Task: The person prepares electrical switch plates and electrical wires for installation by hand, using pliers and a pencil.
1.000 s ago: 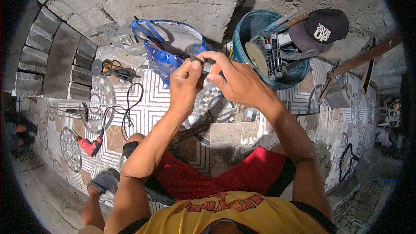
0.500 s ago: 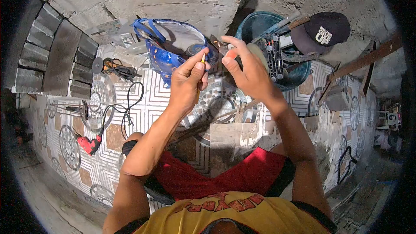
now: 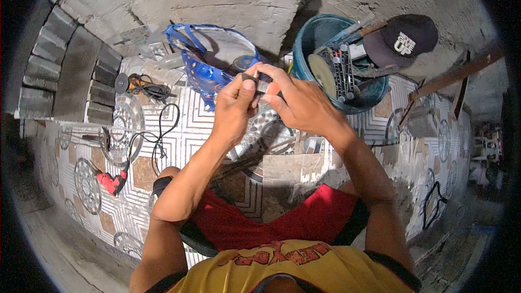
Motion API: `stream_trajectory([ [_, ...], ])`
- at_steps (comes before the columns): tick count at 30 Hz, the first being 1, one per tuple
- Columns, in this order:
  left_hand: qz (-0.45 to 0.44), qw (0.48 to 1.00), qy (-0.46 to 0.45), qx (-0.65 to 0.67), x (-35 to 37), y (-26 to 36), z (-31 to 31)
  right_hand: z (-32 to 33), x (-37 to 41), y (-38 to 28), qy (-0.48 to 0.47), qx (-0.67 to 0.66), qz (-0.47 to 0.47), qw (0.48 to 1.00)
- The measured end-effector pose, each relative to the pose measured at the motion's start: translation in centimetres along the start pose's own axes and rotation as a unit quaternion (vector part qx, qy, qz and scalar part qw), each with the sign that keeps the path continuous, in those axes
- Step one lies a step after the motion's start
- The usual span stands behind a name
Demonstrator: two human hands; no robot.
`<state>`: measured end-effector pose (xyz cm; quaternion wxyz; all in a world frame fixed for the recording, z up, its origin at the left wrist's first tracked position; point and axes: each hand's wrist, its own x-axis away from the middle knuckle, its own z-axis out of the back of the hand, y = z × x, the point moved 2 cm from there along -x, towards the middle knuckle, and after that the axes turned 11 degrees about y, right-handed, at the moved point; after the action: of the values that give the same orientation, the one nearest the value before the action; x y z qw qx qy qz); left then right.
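Note:
My left hand (image 3: pixel 234 103) is closed around a slim yellow pencil (image 3: pixel 255 74), whose upper end shows between thumb and forefinger. The rest of the pencil is hidden by the fingers. My right hand (image 3: pixel 301 100) meets it from the right, its forefinger bent over to the pencil's upper end and its thumb lower down. A small orange-pink patch shows between the right thumb and forefinger; whether it is a thing or a lit fingertip I cannot make out. Behind both hands stands a blue bag (image 3: pixel 203 73) with a round disc (image 3: pixel 244 63) at its opening.
A teal bucket (image 3: pixel 304 32) holds tools and several dark tubes, with a black cap (image 3: pixel 410 40) on its rim. Grey blocks (image 3: pixel 76 70) are stacked at left. A red power tool (image 3: pixel 112 182) and its cord lie on the patterned tiles. A rusty bar (image 3: pixel 461 73) slants at right.
My right hand has moved left and slightly down, its forefinger coming onto the pencil's upper end. My left hand stays in nearly the same place, still gripping the pencil.

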<state>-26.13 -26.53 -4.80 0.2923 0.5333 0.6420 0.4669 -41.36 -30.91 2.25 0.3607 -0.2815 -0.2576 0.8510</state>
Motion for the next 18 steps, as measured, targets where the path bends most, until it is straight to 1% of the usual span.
stream_trajectory([
  [1, -0.017, 1.000, 0.015, -0.014, -0.1, -0.2, 0.1, 0.0, -0.2, -0.3, -0.011, 0.005, -0.003, 1.000],
  [2, -0.014, 0.998, 0.026, -0.050, -0.1, 0.0, 0.6, -0.1, -0.3, -0.4, -0.018, 0.011, -0.010, 1.000],
  [3, 0.017, 0.989, 0.063, -0.135, -0.2, 0.0, 1.4, -0.4, -0.2, -0.2, -0.005, 0.018, -0.009, 1.000],
  [4, -0.059, 0.969, 0.082, -0.227, -0.9, -0.9, 2.2, -1.6, -0.2, 1.2, 0.030, 0.034, 0.021, 0.999],
  [5, -0.173, 0.863, 0.097, -0.465, -1.8, -2.3, 4.4, -2.0, -0.4, 2.1, 0.015, 0.005, 0.038, 0.999],
  [6, -0.135, 0.931, 0.066, -0.332, -2.3, -3.6, 6.0, -1.3, -0.3, 1.7, -0.002, -0.015, 0.071, 0.997],
  [7, -0.051, 0.988, 0.024, -0.142, -2.6, -3.4, 5.2, 1.1, 0.1, 0.3, -0.065, 0.010, -0.011, 0.998],
  [8, -0.032, 0.994, 0.028, -0.097, -1.0, -0.5, 0.3, -0.2, 0.7, 1.1, 0.035, -0.074, 0.018, 0.996],
  [9, -0.016, 0.993, -0.014, -0.117, -2.5, -1.1, 2.3, -2.6, -0.4, 2.8, 0.001, 0.005, 0.073, 0.997],
  [10, -0.020, 0.997, -0.024, -0.070, -3.7, -1.5, 3.1, -2.6, -0.5, 2.9, 0.026, -0.050, 0.052, 0.997],
  [11, -0.074, 0.987, 0.063, -0.125, -2.8, -1.1, 1.7, -5.5, -1.9, 4.4, 0.096, -0.071, 0.093, 0.988],
  [12, -0.115, 0.963, 0.156, -0.185, -1.9, -0.8, 0.6, -6.7, -2.6, 4.5, 0.097, -0.028, 0.094, 0.990],
  [13, -0.088, 0.973, 0.121, -0.178, -3.1, -1.0, 1.9, -6.7, -3.1, 4.7, 0.091, 0.011, 0.101, 0.991],
  [14, -0.090, 0.969, 0.106, -0.202, -0.7, 0.8, 0.7, -6.5, -2.8, 3.5, 0.104, 0.010, 0.097, 0.990],
  [15, -0.091, 0.966, 0.094, -0.222, 1.5, 2.0, -1.4, -5.8, -2.2, 3.1, 0.097, 0.049, 0.098, 0.989],
  [16, -0.095, 0.966, 0.089, -0.225, 1.3, 2.0, -1.7, -5.7, -2.1, 3.1, 0.088, 0.085, 0.101, 0.987],
  [18, -0.070, 0.971, 0.080, -0.213, 1.4, 1.7, -1.8, -6.1, -2.4, 3.1, 0.101, 0.068, 0.091, 0.988],
])
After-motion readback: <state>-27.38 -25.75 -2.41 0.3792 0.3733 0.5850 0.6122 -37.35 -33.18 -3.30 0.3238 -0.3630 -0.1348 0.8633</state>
